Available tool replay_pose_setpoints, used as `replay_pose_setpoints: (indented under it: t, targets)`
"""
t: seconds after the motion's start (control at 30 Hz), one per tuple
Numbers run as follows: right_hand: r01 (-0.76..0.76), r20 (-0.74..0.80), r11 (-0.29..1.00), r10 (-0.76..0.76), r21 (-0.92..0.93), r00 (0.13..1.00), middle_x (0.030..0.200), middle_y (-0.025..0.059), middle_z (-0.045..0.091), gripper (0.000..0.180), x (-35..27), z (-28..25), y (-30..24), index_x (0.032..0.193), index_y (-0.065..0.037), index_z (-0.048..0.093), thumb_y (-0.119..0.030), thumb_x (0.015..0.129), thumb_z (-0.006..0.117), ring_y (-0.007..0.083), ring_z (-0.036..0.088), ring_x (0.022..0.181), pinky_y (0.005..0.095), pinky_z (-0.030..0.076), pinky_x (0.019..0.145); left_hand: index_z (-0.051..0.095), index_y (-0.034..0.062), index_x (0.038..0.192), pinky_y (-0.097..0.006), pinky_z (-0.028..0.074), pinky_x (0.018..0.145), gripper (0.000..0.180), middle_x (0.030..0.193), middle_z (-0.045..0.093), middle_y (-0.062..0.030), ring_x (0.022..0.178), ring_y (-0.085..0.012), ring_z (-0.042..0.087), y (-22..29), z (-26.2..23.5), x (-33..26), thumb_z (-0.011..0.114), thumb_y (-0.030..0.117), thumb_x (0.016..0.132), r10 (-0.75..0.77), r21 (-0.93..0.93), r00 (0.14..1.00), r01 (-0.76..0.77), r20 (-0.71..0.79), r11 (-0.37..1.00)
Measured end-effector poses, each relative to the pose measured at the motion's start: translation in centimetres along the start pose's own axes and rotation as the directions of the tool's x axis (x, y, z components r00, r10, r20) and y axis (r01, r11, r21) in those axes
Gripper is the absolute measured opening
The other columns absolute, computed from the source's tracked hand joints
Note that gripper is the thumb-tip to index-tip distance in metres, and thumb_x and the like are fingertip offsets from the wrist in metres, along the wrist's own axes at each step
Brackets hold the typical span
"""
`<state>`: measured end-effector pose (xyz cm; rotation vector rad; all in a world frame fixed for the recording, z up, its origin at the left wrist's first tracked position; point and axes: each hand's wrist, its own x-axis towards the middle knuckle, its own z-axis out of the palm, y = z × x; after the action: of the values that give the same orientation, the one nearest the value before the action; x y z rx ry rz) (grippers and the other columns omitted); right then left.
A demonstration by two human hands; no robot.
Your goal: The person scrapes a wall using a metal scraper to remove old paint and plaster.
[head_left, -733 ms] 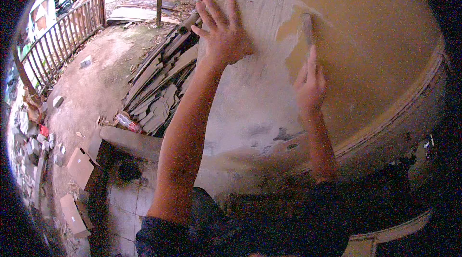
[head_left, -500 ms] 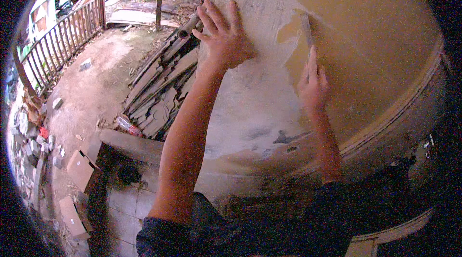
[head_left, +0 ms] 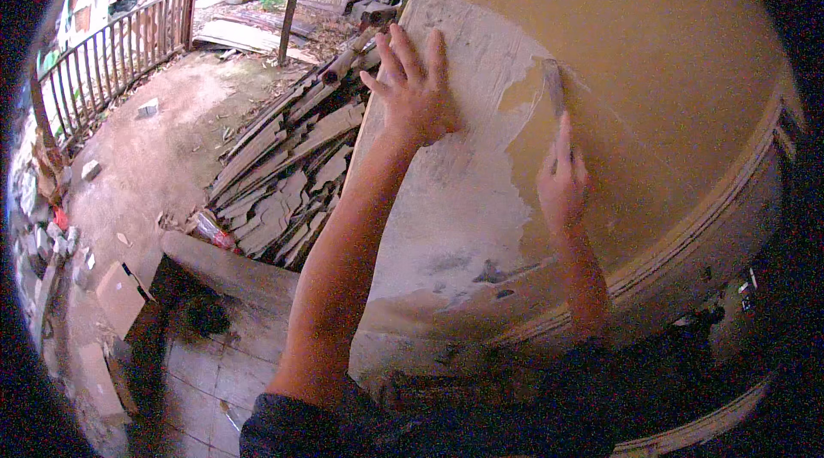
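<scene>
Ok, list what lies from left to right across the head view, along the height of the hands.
Wooden railing → bare dirt ground → pile of broken boards → left hand flat on the scraped pale patch → scraper blade above the right hand → yellow-brown painted surface.

Ochre-yellow wall (head_left: 669, 54) with a scraped grey-white patch (head_left: 455, 209); brown railing (head_left: 112, 54).
</scene>
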<state>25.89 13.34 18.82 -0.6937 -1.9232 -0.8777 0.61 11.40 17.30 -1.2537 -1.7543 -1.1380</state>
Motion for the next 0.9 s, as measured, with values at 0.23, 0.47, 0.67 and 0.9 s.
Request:
replay_pose_setpoints:
  t: [0.23, 0.47, 0.67, 0.9]
  targets:
    - [0.021, -0.026, 0.999, -0.022, -0.029, 0.999, 0.114, 0.0251, 0.061, 0.049, 0.4, -0.9, 0.3, 0.141, -0.005, 0.042, -0.003, 0.092, 0.052, 0.0396, 0.064, 0.088, 0.0424, 0.053, 0.071, 0.013, 0.0153, 0.152, -0.084, 0.018, 0.086, 0.109, 0.151, -0.004, -0.0354, 0.138, -0.0575, -0.004, 0.8, -0.2, -0.5, 0.075, 0.037, 0.065, -0.015, -0.137, 0.998, 0.023, 0.064, 0.99]
    - [0.12, -0.135, 0.99, -0.11, 0.068, 0.985, 0.105, 0.0251, 0.063, 0.048, -0.8, 0.8, 2.0, 0.14, -0.008, 0.043, -0.005, 0.093, 0.051, 0.0414, 0.064, 0.088, 0.0442, 0.054, 0.07, 0.013, 0.0158, 0.152, -0.084, 0.016, 0.086, 0.11, 0.152, -0.004, -0.0341, 0.138, -0.0561, -0.006, 0.2, 0.0, -0.4, 0.076, 0.036, 0.064, -0.025, -0.212, 0.997, 0.04, 0.072, 0.976]
    - [0.059, 0.054, 0.997, -0.056, -0.057, 0.997, 0.113, 0.0256, 0.061, 0.049, 0.6, -0.6, 1.7, 0.141, -0.008, 0.042, -0.005, 0.093, 0.051, 0.0397, 0.064, 0.095, 0.0418, 0.055, 0.074, 0.015, 0.0162, 0.151, -0.084, 0.016, 0.086, 0.111, 0.152, -0.004, -0.0339, 0.138, -0.0562, -0.005, 0.7, 1.0, -0.6, 0.076, 0.037, 0.061, -0.076, -0.194, 0.997, 0.073, -0.01, 0.978]
    - [-0.015, 0.077, 0.998, 0.019, -0.061, 0.997, 0.112, 0.0256, 0.062, 0.051, 2.5, 0.1, 0.6, 0.142, -0.007, 0.04, -0.004, 0.092, 0.052, 0.0394, 0.064, 0.096, 0.0418, 0.054, 0.076, 0.015, 0.0172, 0.151, -0.084, 0.016, 0.087, 0.113, 0.152, -0.006, -0.0329, 0.139, -0.0552, -0.006, 0.3, 1.2, -0.5, 0.076, 0.039, 0.06, -0.046, -0.181, 0.997, 0.035, -0.057, 0.983]
